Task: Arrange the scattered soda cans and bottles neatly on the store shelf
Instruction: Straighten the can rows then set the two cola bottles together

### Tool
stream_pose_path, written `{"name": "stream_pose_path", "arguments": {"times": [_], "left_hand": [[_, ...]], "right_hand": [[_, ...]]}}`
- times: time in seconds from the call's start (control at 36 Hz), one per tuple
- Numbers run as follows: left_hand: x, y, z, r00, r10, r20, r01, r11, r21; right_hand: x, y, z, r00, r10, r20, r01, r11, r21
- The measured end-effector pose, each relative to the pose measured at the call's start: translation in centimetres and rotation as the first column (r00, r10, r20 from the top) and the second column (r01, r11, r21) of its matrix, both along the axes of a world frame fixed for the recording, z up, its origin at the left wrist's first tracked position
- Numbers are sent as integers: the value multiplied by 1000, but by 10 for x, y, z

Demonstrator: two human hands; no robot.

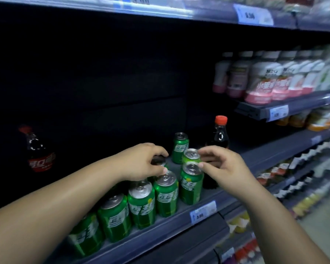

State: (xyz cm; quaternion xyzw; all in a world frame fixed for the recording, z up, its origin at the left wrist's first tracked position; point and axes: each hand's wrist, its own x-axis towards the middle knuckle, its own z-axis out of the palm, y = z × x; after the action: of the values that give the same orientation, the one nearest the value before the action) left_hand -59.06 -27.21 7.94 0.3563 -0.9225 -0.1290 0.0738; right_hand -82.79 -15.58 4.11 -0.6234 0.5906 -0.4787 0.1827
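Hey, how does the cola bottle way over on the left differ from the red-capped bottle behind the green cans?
The left cola bottle stands alone in deep shadow; the red-capped bottle stands lit, just behind the green cans. The left bottle shows a red label; the red-capped bottle's lower part is hidden by the right hand and cans. Both hold dark drink and have red caps.

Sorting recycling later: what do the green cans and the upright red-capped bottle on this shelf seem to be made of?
Green cans: probably aluminium; bare silvery tops with pull tabs, glossy printed green sides. Upright bottle: likely clear glossy plastic, since dark drink shows through and light glints on it; glass can't be excluded. Its cap looks like matte red plastic.
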Motion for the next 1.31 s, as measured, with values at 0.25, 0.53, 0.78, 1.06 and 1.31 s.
{"name": "stream_pose_path", "arguments": {"times": [0.25, 0.53, 0.78, 1.06, 1.31], "left_hand": [[-41, 23, 2, 999, -19, -37, 17, 999, -40], [-89, 36, -18, 987, 155, -51, -156, 987, -25], [-103, 55, -29, 948, 317, 19, -312, 941, -128], [-103, 82, -50, 911, 405, -74, -407, 856, -318], [-100, 97, -69, 881, 457, -124, -467, 796, -386]], "right_hand": [[-59, 8, -32, 944, -187, 270, 216, 973, -80], [-87, -35, -57, 992, 47, 121, -53, 997, 48], [-113, -65, -73, 989, 138, 45, -142, 986, 87], [-138, -133, -79, 994, 99, 38, -101, 992, 74], [-110, -66, -76, 999, -24, -28, 20, 989, -149]]}}
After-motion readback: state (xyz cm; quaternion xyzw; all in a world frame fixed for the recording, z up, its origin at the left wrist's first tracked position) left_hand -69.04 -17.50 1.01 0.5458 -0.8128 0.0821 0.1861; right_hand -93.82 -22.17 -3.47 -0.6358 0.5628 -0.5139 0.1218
